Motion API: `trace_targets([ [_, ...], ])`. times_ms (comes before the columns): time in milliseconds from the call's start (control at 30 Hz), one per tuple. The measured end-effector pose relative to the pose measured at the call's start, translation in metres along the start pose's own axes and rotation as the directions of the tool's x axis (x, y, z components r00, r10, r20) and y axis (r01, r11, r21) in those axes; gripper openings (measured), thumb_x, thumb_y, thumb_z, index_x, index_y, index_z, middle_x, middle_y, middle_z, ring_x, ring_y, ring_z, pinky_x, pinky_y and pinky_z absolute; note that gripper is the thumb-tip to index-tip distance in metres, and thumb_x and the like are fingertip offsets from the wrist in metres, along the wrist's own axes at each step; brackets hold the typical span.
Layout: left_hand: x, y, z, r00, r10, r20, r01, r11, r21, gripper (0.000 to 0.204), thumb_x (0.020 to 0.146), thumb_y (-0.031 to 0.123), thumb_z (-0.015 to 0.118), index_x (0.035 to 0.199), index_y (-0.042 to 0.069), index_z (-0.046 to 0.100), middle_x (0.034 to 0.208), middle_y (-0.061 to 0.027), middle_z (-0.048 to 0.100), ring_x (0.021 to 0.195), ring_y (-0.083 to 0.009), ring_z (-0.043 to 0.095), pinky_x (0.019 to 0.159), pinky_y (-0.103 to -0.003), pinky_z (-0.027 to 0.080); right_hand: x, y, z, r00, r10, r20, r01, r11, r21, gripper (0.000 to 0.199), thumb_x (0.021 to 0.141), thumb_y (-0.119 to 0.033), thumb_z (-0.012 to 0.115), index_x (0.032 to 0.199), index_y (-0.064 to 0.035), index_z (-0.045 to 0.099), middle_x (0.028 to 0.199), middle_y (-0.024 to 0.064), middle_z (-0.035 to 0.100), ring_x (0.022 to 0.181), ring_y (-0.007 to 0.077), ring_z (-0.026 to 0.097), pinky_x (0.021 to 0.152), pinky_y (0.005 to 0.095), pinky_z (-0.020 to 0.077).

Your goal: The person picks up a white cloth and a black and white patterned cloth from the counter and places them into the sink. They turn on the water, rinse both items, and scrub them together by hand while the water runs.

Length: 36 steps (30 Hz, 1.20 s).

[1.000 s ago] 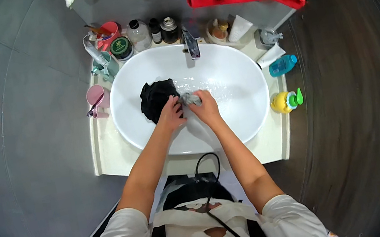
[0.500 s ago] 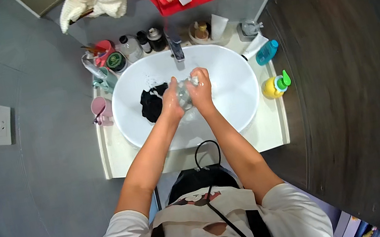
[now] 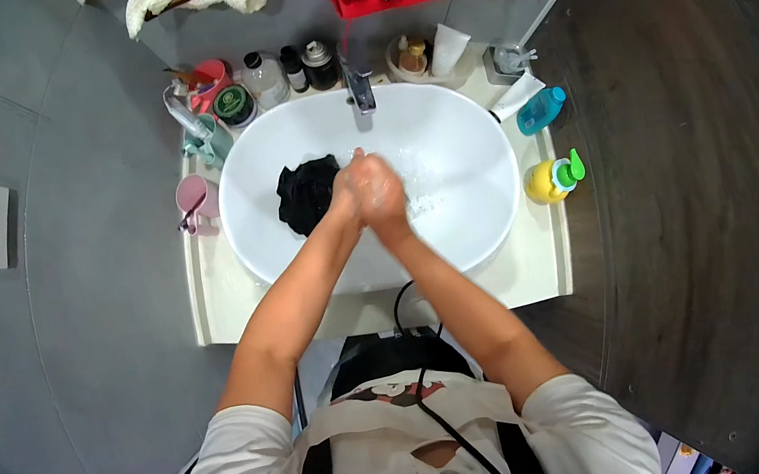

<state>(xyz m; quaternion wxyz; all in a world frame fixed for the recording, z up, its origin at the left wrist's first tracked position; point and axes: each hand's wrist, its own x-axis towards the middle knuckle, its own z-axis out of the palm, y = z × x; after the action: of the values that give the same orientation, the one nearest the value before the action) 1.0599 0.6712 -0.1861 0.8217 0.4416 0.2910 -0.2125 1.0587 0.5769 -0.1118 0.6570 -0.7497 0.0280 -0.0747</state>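
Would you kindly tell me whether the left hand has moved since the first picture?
Yes: judged against the fixed tap, the left hand has shifted right and slightly nearer to it, now meeting the right hand.

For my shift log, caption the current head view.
Left hand and right hand clasped together over the sink, beside a black cloth, anything between them hidden.

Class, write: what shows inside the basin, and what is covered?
A black cloth lies left in the basin, with pale flecks, perhaps suds, to the right. The left hand and right hand, pressed together, hide anything between them; the basin floor beneath the cloth is covered.
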Motion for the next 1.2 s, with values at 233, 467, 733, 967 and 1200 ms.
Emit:
trace_targets([
  [233,-0.04,0.025,0.035,0.997,-0.001,-0.081,0.011,0.991,0.13,0.043,0.087,0.039,0.047,0.101,-0.001,0.054,0.103,-0.0127,0.056,0.096,-0.0197,0.051,0.08,-0.032,0.04,-0.019,0.009,0.019,0.879,-0.476,0.017,0.477,0.878,-0.04,0.014,0.085,-0.012,0.047,0.077,-0.0003,0.051,0.074,0.0145,0.049,0.069,0.0284,0.046,0.066,0.0347,0.0392],
  [467,-0.056,0.034,0.04,0.99,0.03,-0.141,-0.012,0.992,0.124,0.031,0.085,0.04,0.053,0.08,0.009,0.052,0.075,-0.0018,0.054,0.075,-0.0154,0.052,0.072,-0.033,0.043,0.018,0.049,-0.006,0.994,-0.107,-0.009,0.104,0.979,-0.174,0.029,0.092,-0.023,0.039,0.075,-0.0006,0.048,0.063,0.0068,0.045,0.06,0.017,0.042,0.06,0.0301,0.0383],
  [733,-0.042,0.046,-0.016,0.989,0.117,0.094,-0.071,0.917,-0.393,0.023,0.087,0.033,0.053,0.085,0.01,0.05,0.076,-0.0013,0.053,0.072,-0.0162,0.053,0.069,-0.03,0.045,0.019,0.065,-0.064,0.879,0.419,0.226,-0.449,0.888,0.1,0.035,0.089,-0.042,0.044,0.085,-0.0085,0.052,0.078,0.0019,0.051,0.069,0.0138,0.047,0.061,0.0277,0.0392],
  [967,-0.043,0.041,-0.031,0.954,0.243,0.173,-0.209,0.959,-0.191,0.054,0.077,-0.004,0.051,0.128,0.005,0.035,0.108,-0.0067,0.046,0.095,-0.0158,0.049,0.082,-0.026,0.041,0.01,0.04,-0.085,0.685,0.399,0.609,-0.689,0.625,0.366,0.055,0.079,-0.027,0.062,0.126,-0.0141,0.038,0.116,0.0069,0.046,0.097,0.02,0.052,0.08,0.0342,0.0449],
  [1200,-0.052,0.015,-0.021,0.716,0.539,0.443,-0.642,0.262,0.72,0.062,0.061,0.006,0.068,0.119,0.016,0.049,0.134,-0.0174,0.022,0.108,-0.0241,0.044,0.081,-0.029,0.042,0.009,0.011,-0.084,0.674,0.312,0.67,-0.711,0.519,0.474,0.061,0.075,-0.006,0.058,0.13,-0.0135,0.033,0.12,0.0111,0.046,0.101,0.0229,0.053,0.085,0.037,0.0446],
])
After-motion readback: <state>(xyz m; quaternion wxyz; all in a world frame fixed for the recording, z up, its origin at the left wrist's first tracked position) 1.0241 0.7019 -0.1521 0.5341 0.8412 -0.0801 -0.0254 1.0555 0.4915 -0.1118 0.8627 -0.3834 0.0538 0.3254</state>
